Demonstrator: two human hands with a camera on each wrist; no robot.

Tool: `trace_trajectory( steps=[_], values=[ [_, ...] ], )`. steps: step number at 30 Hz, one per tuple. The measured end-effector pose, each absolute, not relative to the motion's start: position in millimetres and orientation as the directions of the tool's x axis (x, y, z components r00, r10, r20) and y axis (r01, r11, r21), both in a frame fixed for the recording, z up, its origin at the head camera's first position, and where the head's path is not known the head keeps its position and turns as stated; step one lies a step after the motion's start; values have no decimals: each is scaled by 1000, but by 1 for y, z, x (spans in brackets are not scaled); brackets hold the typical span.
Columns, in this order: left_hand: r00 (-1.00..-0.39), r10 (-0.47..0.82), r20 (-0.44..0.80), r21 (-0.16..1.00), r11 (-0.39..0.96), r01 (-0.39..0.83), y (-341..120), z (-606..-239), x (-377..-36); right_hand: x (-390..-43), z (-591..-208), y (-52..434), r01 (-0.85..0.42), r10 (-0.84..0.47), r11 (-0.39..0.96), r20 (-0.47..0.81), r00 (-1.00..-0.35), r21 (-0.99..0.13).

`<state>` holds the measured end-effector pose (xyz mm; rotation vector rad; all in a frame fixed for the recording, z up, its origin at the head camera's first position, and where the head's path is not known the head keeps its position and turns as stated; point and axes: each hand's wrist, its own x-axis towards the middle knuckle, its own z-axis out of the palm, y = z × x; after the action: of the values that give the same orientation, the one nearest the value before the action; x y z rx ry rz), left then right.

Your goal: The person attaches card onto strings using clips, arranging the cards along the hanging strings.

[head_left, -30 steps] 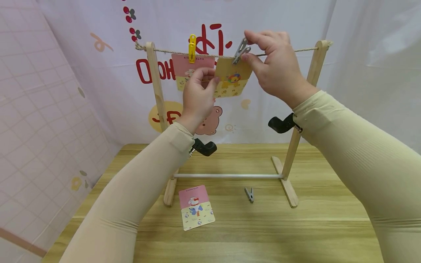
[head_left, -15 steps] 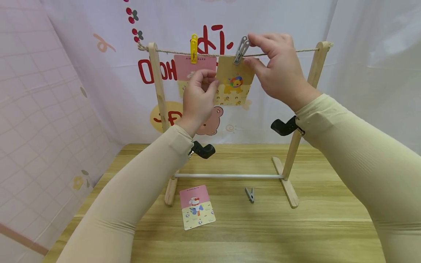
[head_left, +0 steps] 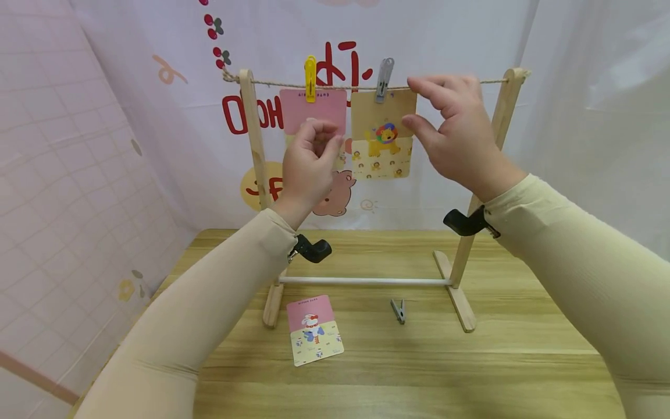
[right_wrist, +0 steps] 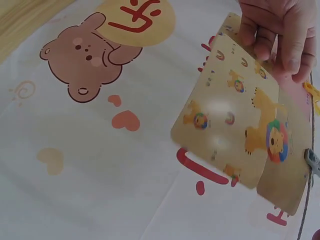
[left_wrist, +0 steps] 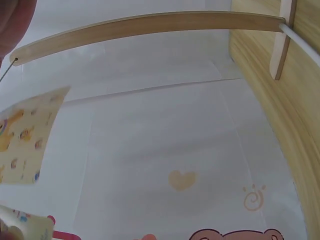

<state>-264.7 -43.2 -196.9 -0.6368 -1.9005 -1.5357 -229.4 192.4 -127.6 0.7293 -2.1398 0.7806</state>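
In the head view a tan and cream lion card (head_left: 384, 160) hangs from the twine (head_left: 277, 84), clipped by a grey clothespin (head_left: 384, 78). My right hand (head_left: 463, 128) is at the card's right edge, thumb and forefinger spread apart with nothing between them. Left of it, a pink rabbit card (head_left: 335, 105) hangs from a yellow clothespin (head_left: 311, 81). In front of that card is my left hand (head_left: 309, 163), its fingers loosely bent and holding nothing; it hides the card's lower part. The right wrist view shows the lion card (right_wrist: 230, 100) from below, beside the left hand (right_wrist: 280, 35).
A wooden rack with a left post (head_left: 253, 134) and a right post (head_left: 505, 116) carries the twine. A white rod (head_left: 361, 280) joins its feet. Another pink rabbit card (head_left: 314, 331) and a grey clothespin (head_left: 399, 311) lie on the wooden table (head_left: 419, 378).
The right hand has let go of the grey clothespin and moved right and down. The left hand has released the lion card and drawn left. The card now hangs straighter, facing forward.
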Motion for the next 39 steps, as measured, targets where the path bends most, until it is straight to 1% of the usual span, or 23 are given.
trace_trajectory(
  steps=[4, 10, 13, 17, 21, 25, 30, 35, 39],
  values=[
    [-696, 29, 717, 675, 218, 705, -51, -204, -259, -225, -138, 199, -712, -262, 647, 796, -545, -274],
    [-724, 127, 678, 684, 254, 684, -65, -218, -248, -221, -162, 208, -764, -351, 624, 816, -459, -162],
    [-755, 183, 630, 699, 291, 653, -73, -226, -244, -219, -178, 211, -781, -394, 606, 797, -457, -148],
    [-797, 262, 544, 718, 346, 604, -83, -239, -239, -215, -203, 216, -788, -446, 599, 759, -474, -140],
    [-823, 356, 442, 718, 411, 563, -90, -253, -235, -215, -228, 220, -793, -494, 599, 728, -475, -111],
    [-839, 426, 337, 685, 501, 529, -95, -269, -231, -216, -252, 224, -794, -542, 597, 673, -503, -113],
    [-863, 458, 215, 620, 618, 483, -99, -292, -228, -215, -280, 226, -778, -603, 614, 558, -570, -132],
    [-868, 481, 120, 580, 676, 455, -103, -319, -225, -214, -305, 230, -739, -622, 647, 429, -654, -188],
    [-872, 486, 60, 560, 707, 433, -105, -337, -222, -215, -323, 232, -717, -629, 665, 360, -688, -209]
  ],
)
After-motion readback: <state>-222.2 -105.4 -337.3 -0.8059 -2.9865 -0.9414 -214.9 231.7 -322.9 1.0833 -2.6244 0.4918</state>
